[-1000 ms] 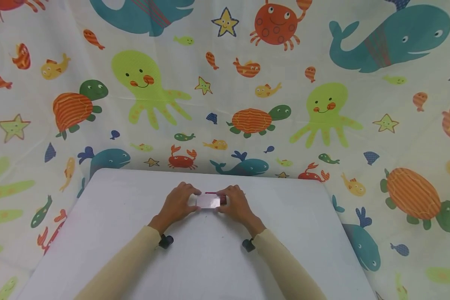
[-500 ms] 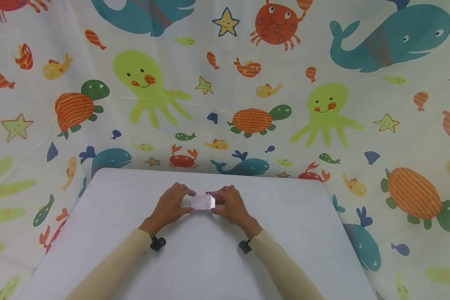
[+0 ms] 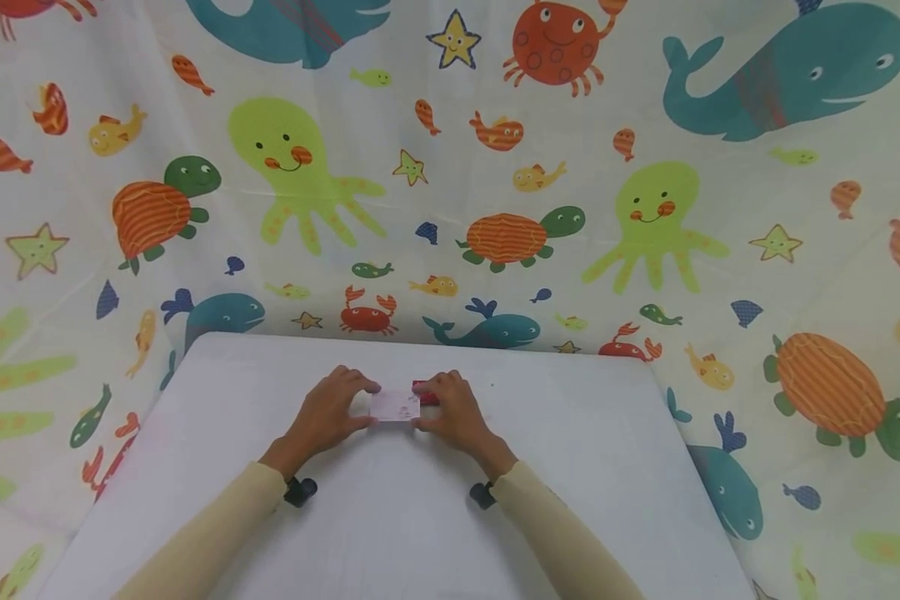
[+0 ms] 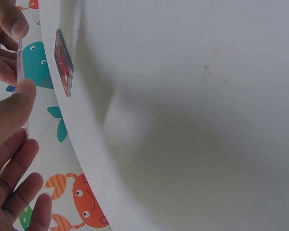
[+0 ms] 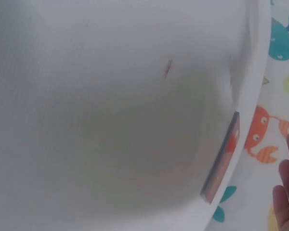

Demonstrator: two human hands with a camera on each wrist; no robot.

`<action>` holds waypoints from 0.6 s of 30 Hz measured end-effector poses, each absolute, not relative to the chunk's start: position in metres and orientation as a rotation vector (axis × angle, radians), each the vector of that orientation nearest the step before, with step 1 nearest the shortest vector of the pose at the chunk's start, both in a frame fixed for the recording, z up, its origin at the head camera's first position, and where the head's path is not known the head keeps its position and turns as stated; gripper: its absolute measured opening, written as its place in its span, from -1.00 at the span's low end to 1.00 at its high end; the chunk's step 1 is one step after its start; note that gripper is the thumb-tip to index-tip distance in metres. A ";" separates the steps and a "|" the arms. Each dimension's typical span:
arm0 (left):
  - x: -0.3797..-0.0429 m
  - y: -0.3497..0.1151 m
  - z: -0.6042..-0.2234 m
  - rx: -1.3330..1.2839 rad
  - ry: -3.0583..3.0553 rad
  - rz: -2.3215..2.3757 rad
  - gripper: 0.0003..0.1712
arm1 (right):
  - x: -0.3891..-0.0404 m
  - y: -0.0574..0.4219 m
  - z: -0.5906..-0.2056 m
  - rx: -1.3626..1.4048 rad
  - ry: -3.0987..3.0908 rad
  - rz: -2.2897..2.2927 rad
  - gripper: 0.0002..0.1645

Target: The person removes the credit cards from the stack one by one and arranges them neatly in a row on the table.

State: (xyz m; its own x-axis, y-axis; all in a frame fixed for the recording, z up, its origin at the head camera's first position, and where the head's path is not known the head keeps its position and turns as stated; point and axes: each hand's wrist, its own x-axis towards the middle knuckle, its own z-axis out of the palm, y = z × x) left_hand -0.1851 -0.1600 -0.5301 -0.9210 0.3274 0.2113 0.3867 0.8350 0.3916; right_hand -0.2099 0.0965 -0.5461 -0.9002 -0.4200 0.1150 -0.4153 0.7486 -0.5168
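A thin whitish card (image 3: 395, 406) with faint pinkish print is held up between both hands in the head view. My left hand (image 3: 325, 417) pinches its left end between thumb and fingers. The right end is pinched by my right hand (image 3: 453, 414). In the left wrist view the card (image 4: 20, 62) shows almost edge-on, raised above the table. Behind the right hand's fingers lies a small red stack of cards (image 3: 427, 394), partly covered in the head view. That stack (image 5: 222, 161) shows its layered long edge in the right wrist view, where only some right-hand fingertips appear.
A white table (image 3: 390, 517) spreads under both arms, its far edge just beyond the hands. A curtain (image 3: 435, 200) printed with sea animals hangs behind it. Each wrist carries a small black camera (image 3: 300, 492).
Both hands have moved left with the card, the left hand farther. More of the red stack shows from behind the right hand; the stack has stayed on the table.
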 end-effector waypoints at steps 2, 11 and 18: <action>-0.183 -0.162 -0.529 -0.561 -2.879 -0.649 -0.38 | -0.209 0.094 -0.546 -0.709 2.933 -0.875 -0.30; -0.176 -0.175 -0.533 -0.555 -2.872 -0.623 -0.38 | -0.203 0.082 -0.551 -0.745 2.942 -0.868 -0.35; -0.168 -0.185 -0.539 -0.539 -2.870 -0.622 -0.38 | -0.195 0.071 -0.552 -0.712 2.912 -0.934 -0.37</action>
State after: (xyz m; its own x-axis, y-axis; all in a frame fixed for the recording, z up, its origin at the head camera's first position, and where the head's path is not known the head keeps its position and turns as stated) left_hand -0.1682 -0.1848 -0.5385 -0.9232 0.3123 0.2241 0.3771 0.8490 0.3702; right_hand -0.1949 0.0710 -0.5518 -0.8972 -0.4210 0.1331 -0.4200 0.7204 -0.5519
